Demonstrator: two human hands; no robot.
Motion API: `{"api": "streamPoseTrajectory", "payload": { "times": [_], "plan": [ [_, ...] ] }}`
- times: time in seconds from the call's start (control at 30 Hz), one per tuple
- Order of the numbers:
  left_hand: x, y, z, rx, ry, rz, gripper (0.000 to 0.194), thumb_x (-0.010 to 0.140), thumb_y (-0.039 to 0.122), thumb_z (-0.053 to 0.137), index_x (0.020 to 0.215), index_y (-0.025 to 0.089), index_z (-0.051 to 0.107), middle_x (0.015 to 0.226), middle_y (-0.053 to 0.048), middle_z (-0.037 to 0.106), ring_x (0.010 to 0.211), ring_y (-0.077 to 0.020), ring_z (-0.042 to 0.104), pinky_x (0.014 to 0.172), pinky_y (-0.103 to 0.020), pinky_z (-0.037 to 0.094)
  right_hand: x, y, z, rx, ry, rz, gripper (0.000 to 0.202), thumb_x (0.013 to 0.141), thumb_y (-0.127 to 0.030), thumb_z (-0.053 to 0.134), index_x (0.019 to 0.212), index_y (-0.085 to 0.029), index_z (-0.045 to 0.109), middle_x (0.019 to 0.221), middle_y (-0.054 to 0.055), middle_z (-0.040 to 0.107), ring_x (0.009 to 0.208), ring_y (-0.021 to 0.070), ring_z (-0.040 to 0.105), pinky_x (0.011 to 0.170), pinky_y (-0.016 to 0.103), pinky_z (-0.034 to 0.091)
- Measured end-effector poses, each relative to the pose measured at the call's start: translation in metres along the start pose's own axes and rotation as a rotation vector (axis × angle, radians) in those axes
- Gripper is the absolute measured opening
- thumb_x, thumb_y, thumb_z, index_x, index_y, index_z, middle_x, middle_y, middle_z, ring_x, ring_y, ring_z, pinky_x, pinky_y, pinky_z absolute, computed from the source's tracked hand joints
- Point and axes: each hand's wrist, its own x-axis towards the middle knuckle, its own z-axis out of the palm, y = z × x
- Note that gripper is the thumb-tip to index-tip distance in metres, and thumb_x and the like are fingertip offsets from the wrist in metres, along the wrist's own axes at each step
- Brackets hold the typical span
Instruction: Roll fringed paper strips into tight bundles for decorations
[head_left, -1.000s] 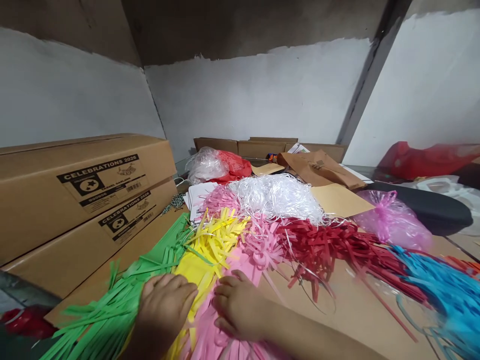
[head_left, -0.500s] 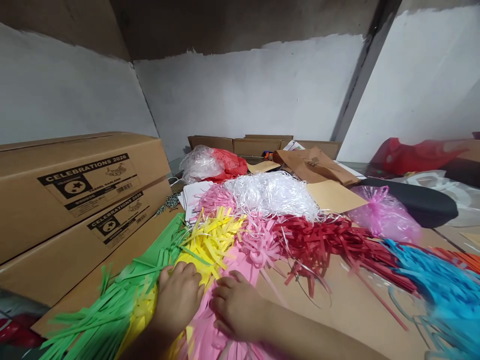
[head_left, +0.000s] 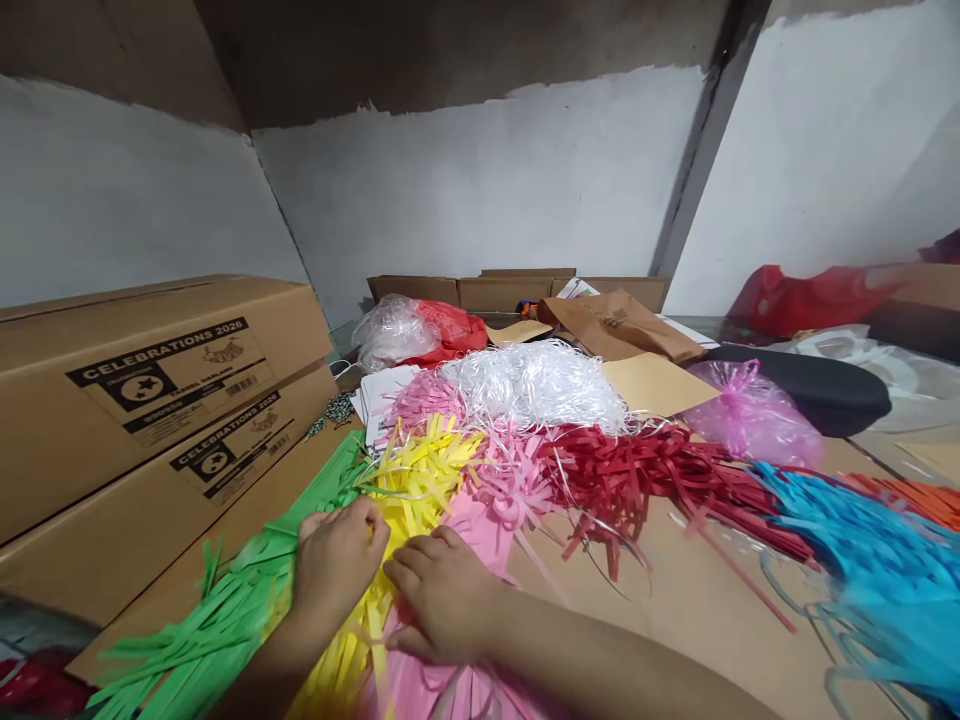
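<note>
My left hand (head_left: 339, 560) is closed in a fist around the edge of a yellow paper tassel (head_left: 349, 635), between it and a green tassel (head_left: 217, 610); the gripped part is hidden. To its right, my right hand (head_left: 446, 598) rests with fingers stretched over the yellow strips and thumb apart. Beneath the right palm and wrist lies a pink tassel (head_left: 427, 685). The yellow fringe (head_left: 420, 460) fans out beyond both hands, with pink looped strips (head_left: 514, 480) beside it.
Two stacked cartons (head_left: 161, 440) stand at the left. A heap of white ribbon (head_left: 536, 385) lies behind the tassels. Dark red strips (head_left: 622, 475) and blue strips (head_left: 877, 560) spread to the right on cardboard (head_left: 697, 600). A pink plastic bag (head_left: 750, 410) sits farther back.
The yellow tassel's near part has shifted right, from left of my left wrist to between my hands. My left hand has closed more tightly; my right hand has moved left onto the yellow strips.
</note>
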Motion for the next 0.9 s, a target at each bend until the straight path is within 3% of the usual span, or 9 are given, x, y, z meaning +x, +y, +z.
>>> {"api": "streamPoseTrajectory", "payload": {
  "times": [0.13,0.23,0.33,0.43,0.57,0.67,0.77,0.83,0.9],
  "plan": [
    [-0.011,0.015,0.005,0.122,0.075,0.134,0.041,0.100,0.029,0.035,0.124,0.012,0.064,0.106,-0.015,0.076,0.104,-0.0315,0.067,0.103,-0.051,0.033,0.012,-0.009,0.001,-0.111,-0.102,0.058,0.066,0.094,-0.068,0.049,0.119,-0.009,0.063,0.115,0.017,0.069,0.104,0.0319,0.059,0.096,0.052,0.045],
    [-0.006,0.012,-0.002,0.178,0.072,0.174,0.032,0.094,0.021,0.047,0.116,0.021,0.070,0.103,-0.008,0.077,0.102,-0.0302,0.067,0.097,-0.050,0.037,0.006,-0.009,0.000,-0.164,-0.150,0.026,0.065,0.094,-0.067,0.051,0.116,-0.007,0.066,0.115,0.017,0.069,0.111,0.0329,0.058,0.104,0.054,0.041],
    [0.023,0.001,-0.033,0.232,0.114,0.126,0.025,0.094,0.020,0.051,0.105,0.023,0.073,0.101,-0.003,0.076,0.101,-0.0261,0.067,0.097,-0.050,0.038,-0.004,-0.004,-0.003,-0.121,-0.110,-0.008,0.058,0.094,-0.061,0.056,0.119,-0.010,0.064,0.118,0.015,0.070,0.116,0.0319,0.057,0.111,0.056,0.035],
    [0.067,0.003,-0.080,0.303,0.215,0.079,0.029,0.099,0.028,0.047,0.095,0.016,0.073,0.091,-0.002,0.070,0.098,-0.0216,0.064,0.100,-0.047,0.036,-0.013,0.002,-0.008,-0.038,-0.039,0.021,0.055,0.094,-0.058,0.060,0.126,-0.014,0.060,0.129,0.014,0.067,0.123,0.0317,0.056,0.114,0.055,0.031],
    [0.102,0.048,-0.144,0.322,0.404,0.123,0.017,0.091,0.026,0.060,0.080,0.018,0.070,0.080,-0.002,0.066,0.093,-0.0237,0.061,0.104,-0.054,0.037,-0.028,0.002,-0.027,0.181,0.017,0.126,0.041,0.093,-0.048,0.065,0.119,-0.016,0.066,0.124,0.014,0.071,0.120,0.0322,0.059,0.111,0.054,0.035],
    [0.086,0.109,-0.174,0.254,0.603,0.282,0.025,0.096,0.022,0.048,0.090,0.020,0.072,0.091,-0.005,0.071,0.094,-0.0258,0.062,0.108,-0.058,0.032,-0.044,-0.008,-0.052,0.629,0.369,0.312,0.045,0.091,-0.051,0.064,0.122,-0.018,0.067,0.122,0.014,0.071,0.115,0.0308,0.062,0.105,0.049,0.042],
    [0.041,0.169,-0.168,0.204,0.745,0.558,0.018,0.091,0.018,0.053,0.087,0.021,0.070,0.087,-0.005,0.074,0.086,-0.0259,0.065,0.099,-0.047,0.041,-0.066,-0.020,-0.078,1.304,0.768,0.466,0.071,0.085,-0.078,0.053,0.121,-0.019,0.069,0.120,0.014,0.069,0.106,0.0285,0.063,0.095,0.044,0.048],
    [0.007,0.193,-0.142,0.155,0.849,0.694,0.027,0.090,0.011,0.043,0.083,0.017,0.068,0.081,-0.008,0.074,0.078,-0.0269,0.066,0.087,-0.042,0.044,-0.086,-0.024,-0.088,1.725,0.817,0.428,0.084,0.078,-0.091,0.043,0.113,-0.020,0.071,0.109,0.012,0.070,0.093,0.0257,0.065,0.086,0.040,0.051],
    [-0.021,0.200,-0.100,0.076,0.928,0.811,0.040,0.093,0.009,0.030,0.100,0.011,0.069,0.095,-0.012,0.079,0.089,-0.0260,0.071,0.093,-0.041,0.044,-0.110,-0.022,-0.085,1.990,0.766,0.378,0.090,0.069,-0.097,0.045,0.106,-0.020,0.073,0.098,0.009,0.070,0.084,0.0218,0.064,0.081,0.035,0.052]
  ]
}}
